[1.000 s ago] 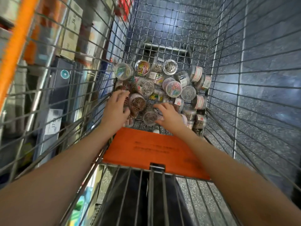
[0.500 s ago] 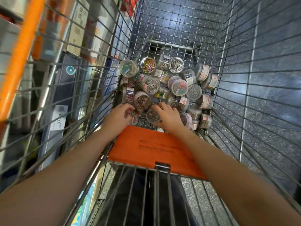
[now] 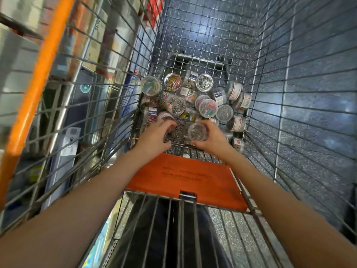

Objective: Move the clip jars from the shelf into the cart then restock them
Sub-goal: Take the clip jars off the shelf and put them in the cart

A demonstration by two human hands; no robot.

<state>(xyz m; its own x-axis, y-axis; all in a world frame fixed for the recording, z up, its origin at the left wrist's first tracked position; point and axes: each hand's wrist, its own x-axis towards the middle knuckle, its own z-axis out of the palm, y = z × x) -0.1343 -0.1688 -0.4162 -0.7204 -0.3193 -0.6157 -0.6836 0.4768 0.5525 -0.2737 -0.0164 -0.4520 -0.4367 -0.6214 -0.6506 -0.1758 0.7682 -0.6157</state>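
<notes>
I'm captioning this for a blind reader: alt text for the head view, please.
Both hands reach into a wire cart: the right hand grips a jar of silver clips, the left hand curls over another beside it, other jars piled beyond.

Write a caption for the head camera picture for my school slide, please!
Both hands reach into a wire cart; the right hand grips a clip jar from the pile.

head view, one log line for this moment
stage: picking jars from cart | left hand: gripping jar | right hand: holding silver-clip jar | other jars: piled in cart
</notes>
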